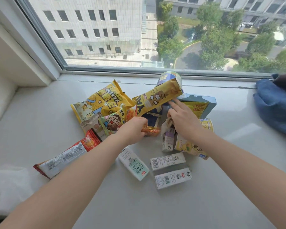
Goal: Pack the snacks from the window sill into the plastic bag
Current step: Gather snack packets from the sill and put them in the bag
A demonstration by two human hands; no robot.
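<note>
White window sill point(40, 116) under a big window carries a snack pile, the popcorn bag point(102, 103) at its left. Right of that bag, left hand point(132, 129) pinches a small orange packet point(151, 131); further right, right hand point(183, 121) grips a pale wrapper point(166, 125), index finger straight. Three milk cartons point(168, 161) lie nearer the person; white plastic bag point(8, 187) sits well left and nearer.

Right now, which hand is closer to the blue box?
The right hand. Its pointing finger reaches to the blue box by the window, while the left hand holds an orange packet farther away.
</note>
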